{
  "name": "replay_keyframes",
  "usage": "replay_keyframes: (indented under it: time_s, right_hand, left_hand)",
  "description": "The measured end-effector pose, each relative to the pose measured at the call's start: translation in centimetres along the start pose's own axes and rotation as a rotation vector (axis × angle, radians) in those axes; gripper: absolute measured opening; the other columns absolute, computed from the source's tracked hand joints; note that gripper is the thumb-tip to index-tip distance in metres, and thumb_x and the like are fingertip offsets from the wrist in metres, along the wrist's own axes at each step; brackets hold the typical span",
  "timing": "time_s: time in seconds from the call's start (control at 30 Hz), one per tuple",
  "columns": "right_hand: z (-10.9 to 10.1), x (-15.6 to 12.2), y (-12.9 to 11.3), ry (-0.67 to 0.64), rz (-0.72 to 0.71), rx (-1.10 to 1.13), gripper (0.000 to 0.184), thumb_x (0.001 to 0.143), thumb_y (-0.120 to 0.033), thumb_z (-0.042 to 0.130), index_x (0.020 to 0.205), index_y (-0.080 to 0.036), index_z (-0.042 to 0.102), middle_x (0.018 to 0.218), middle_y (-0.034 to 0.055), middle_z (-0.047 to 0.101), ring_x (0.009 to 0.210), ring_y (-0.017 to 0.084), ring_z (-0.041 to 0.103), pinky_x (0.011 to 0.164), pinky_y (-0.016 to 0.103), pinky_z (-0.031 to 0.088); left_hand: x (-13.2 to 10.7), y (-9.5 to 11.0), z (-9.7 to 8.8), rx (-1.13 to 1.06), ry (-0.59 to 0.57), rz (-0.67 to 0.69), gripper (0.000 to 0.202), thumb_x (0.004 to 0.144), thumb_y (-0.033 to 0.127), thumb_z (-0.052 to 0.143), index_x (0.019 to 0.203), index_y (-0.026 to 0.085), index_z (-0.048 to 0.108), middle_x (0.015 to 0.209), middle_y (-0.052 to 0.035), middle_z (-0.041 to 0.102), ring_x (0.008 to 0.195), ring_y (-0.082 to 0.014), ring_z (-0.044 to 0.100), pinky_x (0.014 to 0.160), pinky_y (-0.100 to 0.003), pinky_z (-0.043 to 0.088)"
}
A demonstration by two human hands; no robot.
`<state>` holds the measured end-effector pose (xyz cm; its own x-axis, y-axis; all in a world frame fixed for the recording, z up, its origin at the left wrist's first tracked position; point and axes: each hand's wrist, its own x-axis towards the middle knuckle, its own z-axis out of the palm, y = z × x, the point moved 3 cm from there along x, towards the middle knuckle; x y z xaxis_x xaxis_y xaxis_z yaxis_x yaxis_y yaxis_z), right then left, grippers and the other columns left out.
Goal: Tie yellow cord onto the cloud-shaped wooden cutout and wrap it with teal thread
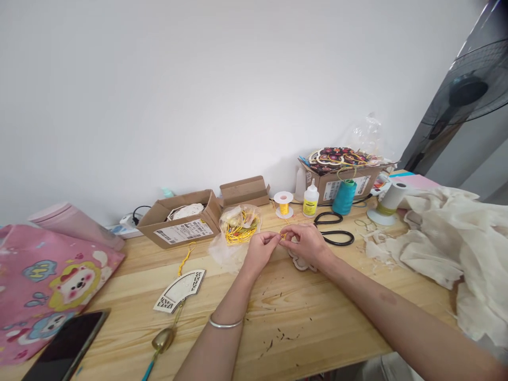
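**Close work, pinched tight**

The left hand (260, 251) and right hand (305, 244) met above the surface (301, 338), both drawn into a pinch, neither clenched into a fist nor released. Between their fingertips sat a short bit of yellow thread (283, 235). It was too small to tell how much of it each hand held. The step in hand looked like fine work on that thread, and the next move called for steady pinches, since so little of it showed.

A scalloped wooden cutout (301, 263) lay flat on the surface, just under the right hand and partly hidden by it. Just beyond the cutout lay black scissors (335, 233), with a glue bottle (311, 198) and a yellow spool (283, 203) further back. To its left sat a plastic bag (238, 227) of yellow cord, and well left of it lay a fan-shaped cutout (178, 290). Crumpled cream cloth (436, 248) was heaped well to its right.
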<state>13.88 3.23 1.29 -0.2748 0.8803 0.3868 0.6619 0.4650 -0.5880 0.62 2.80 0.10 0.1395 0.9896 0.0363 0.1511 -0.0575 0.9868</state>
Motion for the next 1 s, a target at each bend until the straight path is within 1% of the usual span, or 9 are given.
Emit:
replay_keyframes:
  time_s: [0.13,0.23,0.3,0.4,0.53,0.63,0.7,0.9,1.0]
  right_hand:
    - [-0.14,-0.09,-0.08,0.012,0.001,-0.003,0.019,0.068,-0.028,0.061,0.086,-0.023,0.063,0.062,-0.0038,0.065,0.059,0.012,0.054,0.061,0.024,0.036]
    - [-0.27,-0.13,-0.03,0.027,0.019,-0.006,0.024,0.068,-0.028,0.061,0.092,-0.023,0.062,0.063,-0.0033,0.065,0.063,0.013,0.056,0.064,0.025,0.036]
    - [-0.27,-0.09,0.02,0.016,0.017,0.005,0.020,0.069,-0.028,0.061,0.088,-0.023,0.063,0.067,-0.0023,0.066,0.064,0.013,0.056,0.063,0.024,0.037]
    - [-0.23,-0.02,0.11,-0.010,0.012,0.023,0.011,0.069,-0.028,0.060,0.076,-0.022,0.065,0.070,-0.0015,0.066,0.064,0.012,0.056,0.059,0.023,0.037]
    - [-0.29,-0.08,0.22,-0.013,0.037,0.023,0.010,0.068,-0.028,0.061,0.073,-0.022,0.066,0.066,-0.0022,0.065,0.059,0.011,0.055,0.055,0.022,0.036]
    - [-0.21,-0.20,0.14,-0.004,0.034,0.026,0.011,0.069,-0.031,0.059,0.072,-0.022,0.066,0.067,-0.0021,0.065,0.059,0.011,0.054,0.054,0.021,0.035]
    - [-0.11,-0.25,0.02,0.002,0.026,0.029,0.013,0.070,-0.032,0.057,0.071,-0.022,0.066,0.068,-0.0018,0.065,0.060,0.011,0.054,0.054,0.021,0.035]
    - [-0.10,-0.11,-0.11,0.016,0.050,0.036,0.015,0.072,-0.023,0.052,0.070,-0.020,0.066,0.069,-0.0002,0.066,0.061,0.011,0.055,0.056,0.021,0.037]
    - [-0.07,-0.08,-0.01,0.013,0.044,0.045,0.016,0.073,-0.023,0.051,0.070,-0.020,0.067,0.071,0.0003,0.066,0.063,0.012,0.056,0.057,0.021,0.038]
  left_hand:
    - [-0.07,0.04,-0.14,-0.030,0.036,-0.018,0.017,0.066,0.029,0.058,0.067,0.014,0.066,0.044,0.0049,0.048,0.041,-0.0055,0.035,0.043,-0.019,0.026]
    - [-0.17,0.07,-0.20,-0.077,0.046,-0.050,0.016,0.064,0.029,0.059,0.065,0.014,0.064,0.041,0.0066,0.042,0.038,-0.0043,0.030,0.042,-0.019,0.022]
    - [-0.23,0.12,-0.17,-0.102,0.037,-0.071,0.016,0.063,0.029,0.060,0.064,0.013,0.063,0.039,0.0077,0.038,0.037,-0.0034,0.026,0.040,-0.018,0.018]
    - [-0.29,0.19,-0.11,-0.114,0.035,-0.096,0.017,0.062,0.030,0.060,0.061,0.012,0.061,0.038,0.0083,0.035,0.036,-0.0027,0.024,0.039,-0.018,0.014]
    - [-0.23,0.17,-0.16,-0.098,0.079,-0.113,0.018,0.061,0.030,0.061,0.062,0.012,0.061,0.042,0.0060,0.043,0.037,-0.0029,0.029,0.038,-0.018,0.016]
    - [-0.15,0.12,-0.24,-0.090,0.098,-0.116,0.017,0.060,0.028,0.062,0.065,0.012,0.062,0.048,0.0034,0.051,0.039,-0.0036,0.035,0.038,-0.017,0.019]
    - [-0.14,0.16,-0.27,-0.093,0.102,-0.112,0.017,0.059,0.028,0.062,0.066,0.013,0.063,0.049,0.0026,0.053,0.040,-0.0040,0.037,0.038,-0.017,0.021]
    - [-0.19,0.27,-0.17,-0.137,0.110,-0.112,0.013,0.058,0.025,0.062,0.065,0.013,0.063,0.055,0.0002,0.060,0.042,-0.0047,0.041,0.040,-0.017,0.027]
    - [-0.18,0.22,-0.19,-0.165,0.125,-0.100,0.012,0.058,0.024,0.063,0.065,0.014,0.063,0.057,-0.0006,0.062,0.043,-0.0055,0.044,0.042,-0.017,0.030]
